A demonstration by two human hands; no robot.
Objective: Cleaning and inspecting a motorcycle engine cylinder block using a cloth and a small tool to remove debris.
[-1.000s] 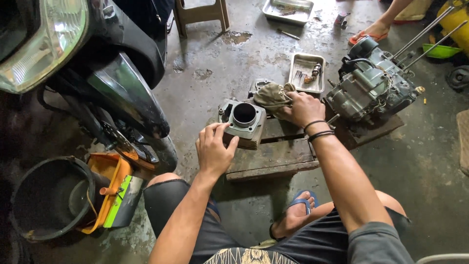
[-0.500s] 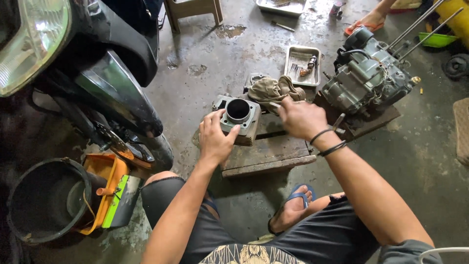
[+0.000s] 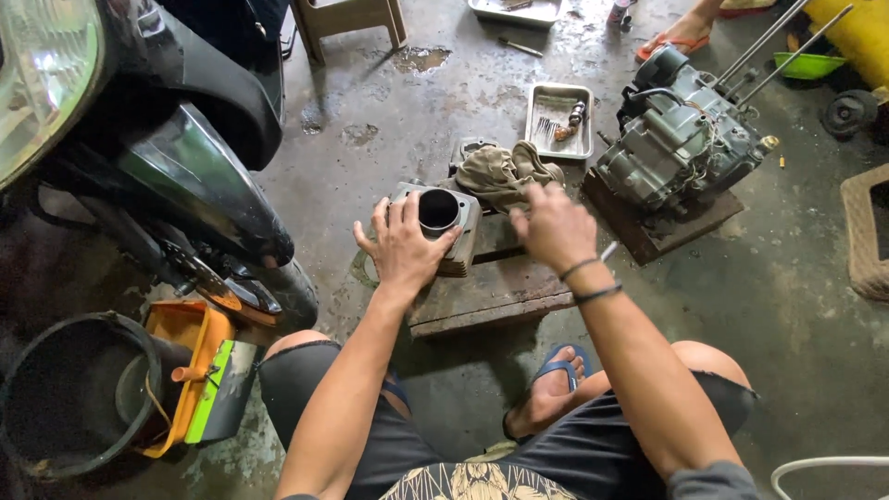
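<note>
— Left hand [image 3: 405,252]?
— Spread flat, fingers [image 3: 386,220] wrapping finned grey metal cylinder [image 3: 439,225], round bore up, on rough wooden block [image 3: 491,287].
— Right hand [image 3: 554,229]?
— Hovering loosely open, empty, just beside crumpled tan rag [image 3: 505,171].

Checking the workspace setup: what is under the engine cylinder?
The engine cylinder sits on a wooden pallet; the left hand covers its near side.
</note>
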